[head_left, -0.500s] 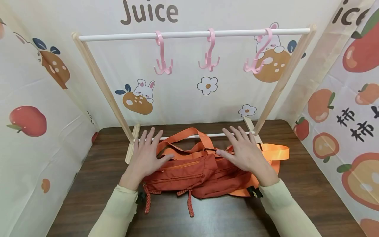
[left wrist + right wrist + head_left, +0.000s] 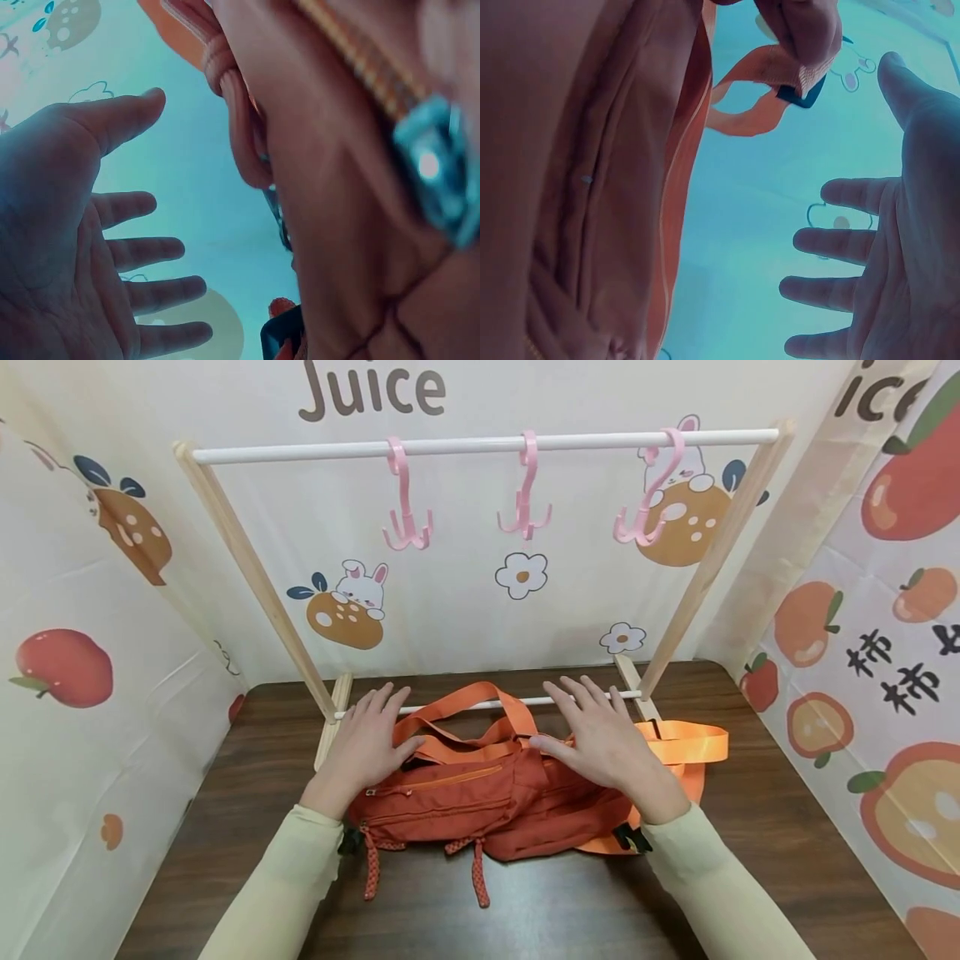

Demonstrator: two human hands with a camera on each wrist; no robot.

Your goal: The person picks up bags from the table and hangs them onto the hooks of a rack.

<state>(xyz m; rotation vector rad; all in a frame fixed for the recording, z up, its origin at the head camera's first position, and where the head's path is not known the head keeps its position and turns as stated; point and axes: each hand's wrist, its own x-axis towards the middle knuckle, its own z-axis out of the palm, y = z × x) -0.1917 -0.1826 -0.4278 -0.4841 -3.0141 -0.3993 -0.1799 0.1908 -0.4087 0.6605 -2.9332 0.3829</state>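
Rust-red zippered bag [image 2: 450,802] lies unmoved between and below my straight, released fingers, my right hand [image 2: 603,735] having edged slightly toward my left hand [image 2: 363,739], so it still rests ungripped on the wooden tabletop [image 2: 420,927].

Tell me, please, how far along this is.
Done: three pink hooks hang on the white rail. In hand: left hand and right hand hover open at the red bag, gripping nothing. Remaining: the bag lies on the table, hooks bare, so any hanging probably remains.

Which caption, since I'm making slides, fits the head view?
Fingers spread above a red bag; three pink hooks hang from the rack.
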